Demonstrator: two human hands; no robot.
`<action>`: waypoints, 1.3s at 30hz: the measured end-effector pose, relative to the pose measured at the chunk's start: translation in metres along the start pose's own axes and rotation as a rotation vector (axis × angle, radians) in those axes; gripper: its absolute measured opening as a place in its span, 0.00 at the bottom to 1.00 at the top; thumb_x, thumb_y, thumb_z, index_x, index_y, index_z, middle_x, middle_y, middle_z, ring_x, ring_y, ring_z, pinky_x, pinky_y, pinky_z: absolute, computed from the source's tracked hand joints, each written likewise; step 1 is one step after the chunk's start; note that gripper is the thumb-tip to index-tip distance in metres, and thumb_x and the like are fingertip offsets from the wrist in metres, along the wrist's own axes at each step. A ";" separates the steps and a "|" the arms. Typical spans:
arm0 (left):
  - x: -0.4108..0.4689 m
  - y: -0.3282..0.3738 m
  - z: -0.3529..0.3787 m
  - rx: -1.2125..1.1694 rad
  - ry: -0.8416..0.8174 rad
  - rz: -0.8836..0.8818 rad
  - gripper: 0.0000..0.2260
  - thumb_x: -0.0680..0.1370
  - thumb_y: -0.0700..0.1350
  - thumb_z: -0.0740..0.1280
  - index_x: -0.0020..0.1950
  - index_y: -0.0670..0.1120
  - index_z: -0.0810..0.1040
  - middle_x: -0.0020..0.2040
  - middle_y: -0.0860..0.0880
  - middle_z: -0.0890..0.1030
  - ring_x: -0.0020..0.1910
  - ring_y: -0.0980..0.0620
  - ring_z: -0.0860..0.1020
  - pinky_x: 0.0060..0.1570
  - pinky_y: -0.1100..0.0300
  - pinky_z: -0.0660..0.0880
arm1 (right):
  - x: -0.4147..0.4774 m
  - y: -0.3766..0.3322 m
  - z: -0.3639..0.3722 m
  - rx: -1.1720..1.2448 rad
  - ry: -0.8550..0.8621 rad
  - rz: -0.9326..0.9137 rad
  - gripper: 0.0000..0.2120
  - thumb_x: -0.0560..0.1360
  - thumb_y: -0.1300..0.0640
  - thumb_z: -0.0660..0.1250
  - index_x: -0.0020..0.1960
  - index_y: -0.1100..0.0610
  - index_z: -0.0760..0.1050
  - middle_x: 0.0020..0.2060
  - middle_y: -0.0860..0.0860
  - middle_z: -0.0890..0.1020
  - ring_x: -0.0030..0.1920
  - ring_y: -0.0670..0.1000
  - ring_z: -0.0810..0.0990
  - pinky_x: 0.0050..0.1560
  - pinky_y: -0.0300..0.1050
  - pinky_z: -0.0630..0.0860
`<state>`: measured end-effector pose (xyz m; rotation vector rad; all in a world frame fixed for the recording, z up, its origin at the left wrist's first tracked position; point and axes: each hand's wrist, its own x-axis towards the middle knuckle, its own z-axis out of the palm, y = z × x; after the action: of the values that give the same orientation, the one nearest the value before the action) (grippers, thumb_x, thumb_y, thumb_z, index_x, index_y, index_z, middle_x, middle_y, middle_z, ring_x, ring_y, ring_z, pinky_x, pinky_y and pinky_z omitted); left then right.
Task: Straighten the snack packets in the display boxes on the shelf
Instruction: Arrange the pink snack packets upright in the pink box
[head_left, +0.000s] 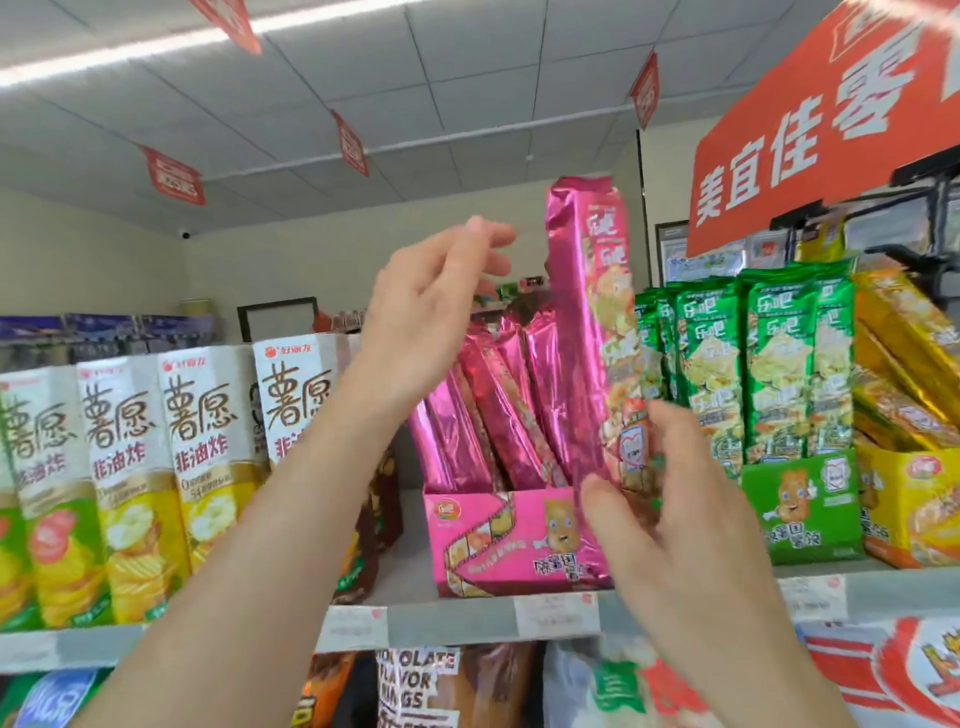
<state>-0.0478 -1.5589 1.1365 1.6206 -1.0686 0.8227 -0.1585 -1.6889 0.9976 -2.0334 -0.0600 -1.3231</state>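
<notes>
Pink foil glints on the tall packet (576, 322) that the right hand (675, 499) grips by its lower end, with the thumb on one side and the fingers curled round the other. The packet rises nearly upright above that hand, and its bottom edge hangs in front of the near end of the pink display box (483, 540). The left hand (426, 306) is open, fingers loosely spread and holding nothing. It hovers just over the leaning packets (488, 415), whose tops slump towards it.

The step seems to be seating the held packet back among its fellows. To do that well, the left hand would best push the slumped tops upright and brace them, which opens a gap on the side nearest the right hand. The right hand could then lower its packet straight down, bottom first and printed face forward, like the green packets (769, 364) just beyond its fingertips. Foil probably slides and creases easily, so a light grip is safest. The bottom seal could catch on the box's front lip.
</notes>
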 end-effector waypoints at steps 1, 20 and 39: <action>0.007 -0.006 -0.002 0.363 0.008 0.091 0.17 0.80 0.55 0.56 0.50 0.51 0.83 0.46 0.50 0.84 0.49 0.49 0.81 0.50 0.51 0.76 | 0.008 -0.001 -0.004 0.049 0.011 0.000 0.17 0.72 0.41 0.63 0.58 0.41 0.64 0.42 0.39 0.79 0.39 0.42 0.77 0.38 0.39 0.71; 0.025 -0.014 0.003 0.868 -0.280 0.287 0.20 0.69 0.59 0.71 0.53 0.49 0.74 0.26 0.56 0.68 0.28 0.60 0.67 0.27 0.62 0.59 | 0.079 0.016 0.010 0.193 -0.168 0.010 0.17 0.79 0.55 0.65 0.65 0.44 0.67 0.51 0.39 0.77 0.53 0.45 0.80 0.59 0.55 0.77; 0.024 -0.020 -0.022 0.926 -0.554 0.228 0.37 0.66 0.68 0.70 0.69 0.50 0.69 0.50 0.50 0.81 0.52 0.44 0.79 0.45 0.54 0.73 | 0.035 -0.005 0.013 -0.602 -0.322 -0.159 0.17 0.76 0.42 0.49 0.53 0.52 0.70 0.44 0.47 0.70 0.50 0.50 0.68 0.52 0.44 0.67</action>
<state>-0.0209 -1.5414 1.1570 2.6455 -1.3695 1.1518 -0.1335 -1.6883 1.0255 -2.7931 0.0386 -1.1844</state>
